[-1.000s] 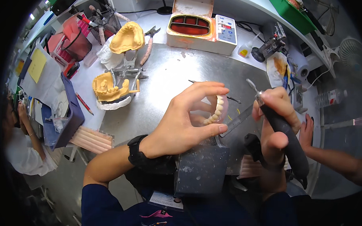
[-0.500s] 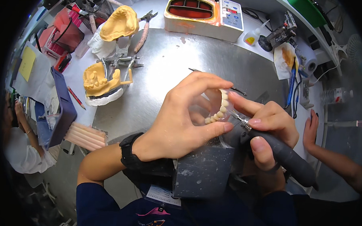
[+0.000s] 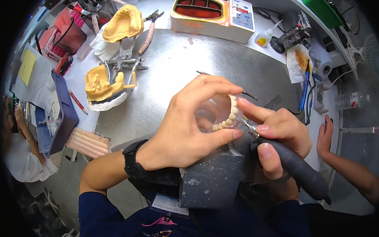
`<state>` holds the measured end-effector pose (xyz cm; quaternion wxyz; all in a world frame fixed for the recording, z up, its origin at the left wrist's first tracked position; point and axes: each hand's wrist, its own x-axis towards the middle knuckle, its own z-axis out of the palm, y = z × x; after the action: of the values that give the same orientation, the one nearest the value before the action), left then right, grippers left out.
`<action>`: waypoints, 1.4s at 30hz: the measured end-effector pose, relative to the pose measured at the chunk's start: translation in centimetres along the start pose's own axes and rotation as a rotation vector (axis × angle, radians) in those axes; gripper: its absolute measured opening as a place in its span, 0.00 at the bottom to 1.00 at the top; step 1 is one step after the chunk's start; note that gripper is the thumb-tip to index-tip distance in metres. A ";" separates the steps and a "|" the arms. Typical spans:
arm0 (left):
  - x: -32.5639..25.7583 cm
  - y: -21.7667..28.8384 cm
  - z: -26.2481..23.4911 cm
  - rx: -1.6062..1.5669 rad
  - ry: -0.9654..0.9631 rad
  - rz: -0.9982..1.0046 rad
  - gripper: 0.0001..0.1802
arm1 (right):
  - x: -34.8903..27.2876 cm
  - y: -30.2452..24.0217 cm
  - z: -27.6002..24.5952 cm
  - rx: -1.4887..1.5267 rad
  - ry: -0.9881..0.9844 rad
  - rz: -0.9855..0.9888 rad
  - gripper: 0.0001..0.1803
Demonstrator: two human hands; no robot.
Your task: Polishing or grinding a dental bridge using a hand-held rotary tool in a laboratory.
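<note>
Between the thumb and fingers of my left hand (image 3: 185, 122) is a clear, curved denture (image 3: 231, 115) with a row of cream teeth along its edge. My right hand (image 3: 281, 132) grips a dark grey rotary handpiece (image 3: 296, 166) like a pen. Its thin metal bur points at the denture's toothed side, close to or touching it; I cannot tell which. My right index fingertip rests near the upper teeth. Below the hands stands a dark grey box-shaped block (image 3: 212, 180) with a mesh opening on top, partly hidden by my left hand.
Left of my hands, an articulator (image 3: 122, 64) carries yellow plaster models. Pliers (image 3: 151, 31) and a wax heater (image 3: 209, 17) stand behind. Pink wax sheets (image 3: 88, 143) and a blue tray (image 3: 63, 110) lie left. Another person's arm (image 3: 348, 161) rests at the right.
The view has shifted slightly. My hands keep nearly the same hold, with the handpiece's tip still beside the denture.
</note>
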<state>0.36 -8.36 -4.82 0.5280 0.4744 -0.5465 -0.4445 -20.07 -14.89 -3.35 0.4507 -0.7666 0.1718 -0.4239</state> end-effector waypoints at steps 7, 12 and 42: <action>0.1 -0.1 0.0 -0.017 -0.012 -0.005 0.35 | 0.0 -0.1 -0.1 0.015 -0.008 0.036 0.13; 0.0 -0.1 -0.1 -0.024 -0.016 -0.014 0.35 | 0.1 0.0 -0.4 -0.020 -0.064 0.006 0.12; 0.0 0.1 -0.1 -0.061 -0.030 -0.038 0.36 | 0.3 -0.1 -0.5 -0.042 -0.057 -0.053 0.11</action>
<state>0.42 -8.33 -4.71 0.5256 0.4617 -0.5314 -0.4778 -20.26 -15.27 -2.96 0.4280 -0.7919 0.1473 -0.4100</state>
